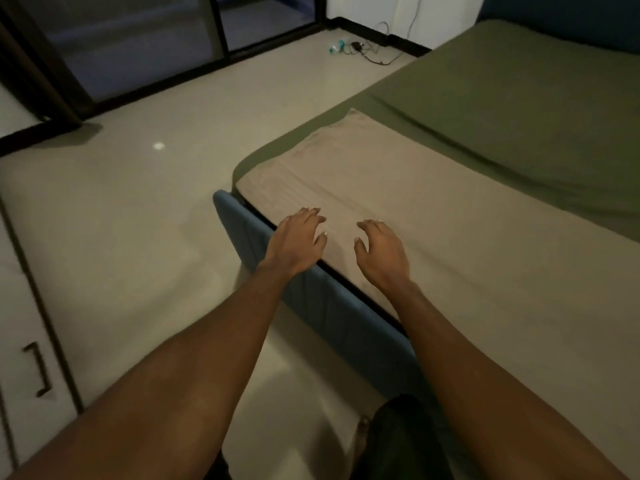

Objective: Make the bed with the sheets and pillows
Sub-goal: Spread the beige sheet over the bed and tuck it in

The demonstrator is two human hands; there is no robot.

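A beige sheet (433,237) lies folded in a long strip across the foot of the bed, over an olive green fitted sheet (519,109) that covers the mattress. My left hand (294,242) hovers at the foot edge of the beige sheet, fingers spread and relaxed, holding nothing. My right hand (381,251) is just to its right over the beige sheet, fingers loosely curled, also holding nothing. Whether either hand touches the fabric is unclear. No pillows are in view.
The blue upholstered bed frame (311,306) runs along the foot of the mattress. Pale tiled floor (138,220) stretches left to dark sliding glass doors (138,39). A cable and small items (360,50) lie on the floor by the far wall. A white cabinet (24,358) stands at left.
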